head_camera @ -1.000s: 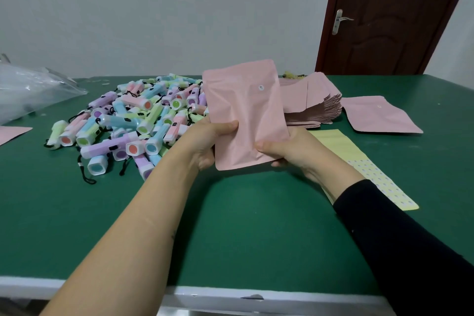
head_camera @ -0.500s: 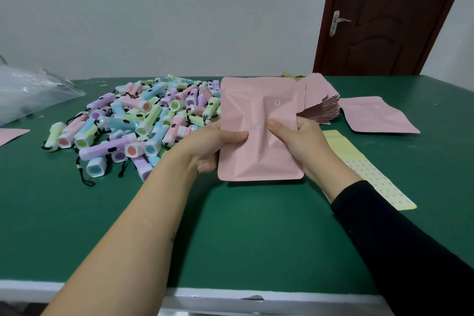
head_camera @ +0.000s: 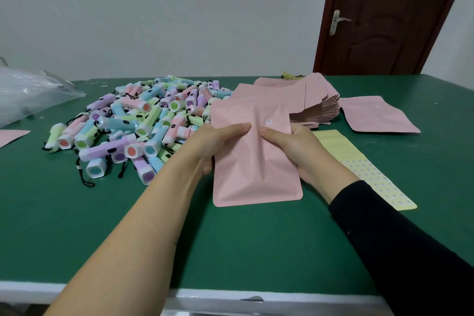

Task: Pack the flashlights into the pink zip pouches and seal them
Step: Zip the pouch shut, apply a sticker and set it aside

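Note:
A pink zip pouch lies nearly flat over the green table, its bottom edge toward me. My left hand grips its left side, thumb on top near the upper middle. My right hand grips the right side, its thumb meeting the left one just below a small round mark. The pouch looks bulged; what is inside is hidden. A pile of pastel flashlights with black cords lies to the left. A stack of pink pouches sits behind my hands.
A single pink pouch lies at the right. Under my right wrist runs a yellow sticker sheet. A clear plastic bag sits at the far left, with a pink pouch corner below it. A brown door stands behind.
The pouch has come down from upright and tilted to almost flat on the table. Both thumbs have slid from its lower edge up toward its middle and closer together.

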